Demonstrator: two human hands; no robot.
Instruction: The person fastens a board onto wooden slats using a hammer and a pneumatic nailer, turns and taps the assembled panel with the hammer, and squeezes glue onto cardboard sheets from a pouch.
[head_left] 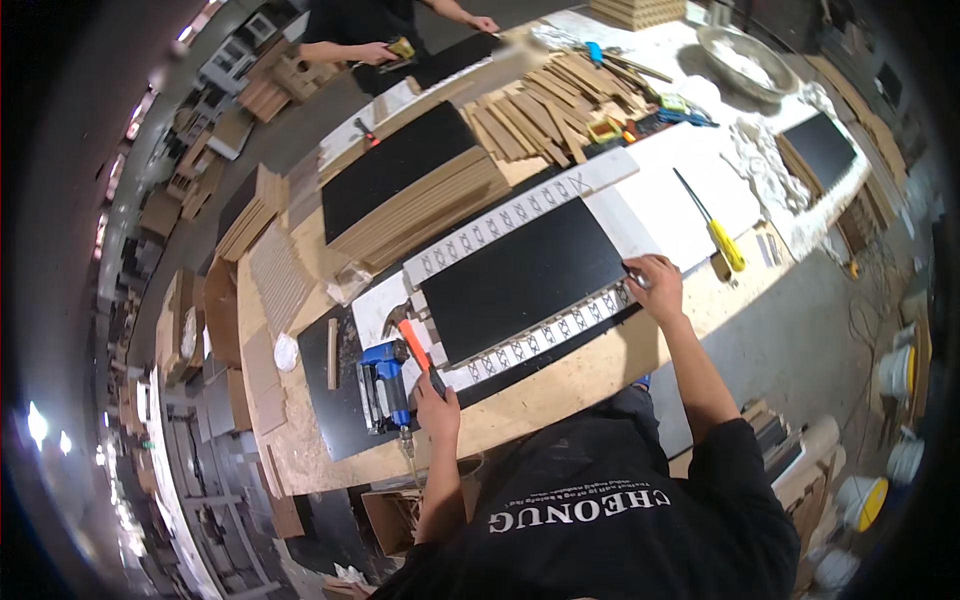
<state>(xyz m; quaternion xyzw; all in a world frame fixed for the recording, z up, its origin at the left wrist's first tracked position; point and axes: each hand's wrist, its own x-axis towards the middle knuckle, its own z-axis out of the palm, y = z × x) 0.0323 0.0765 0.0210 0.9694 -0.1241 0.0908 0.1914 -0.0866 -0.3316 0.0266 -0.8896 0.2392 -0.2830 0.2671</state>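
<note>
My left hand [437, 402] grips the dark end of an orange-handled hammer [415, 345], whose head rests near the left end of a black panel [520, 275]. The panel lies flat on a wooden workbench [560, 385], framed by two white fretwork strips, one along its far side [520, 213] and one along its near side [545, 335]. My right hand [655, 287] presses on the right end of the near strip, at the panel's corner. A blue nail gun [385, 385] sits just left of my left hand.
A yellow-handled screwdriver [722, 240] lies on a white sheet to the right. A black-topped stack of boards [410, 190] and a pile of wood strips [550, 105] fill the far side. A metal bowl [745, 60] stands far right. Another person [365, 40] works opposite.
</note>
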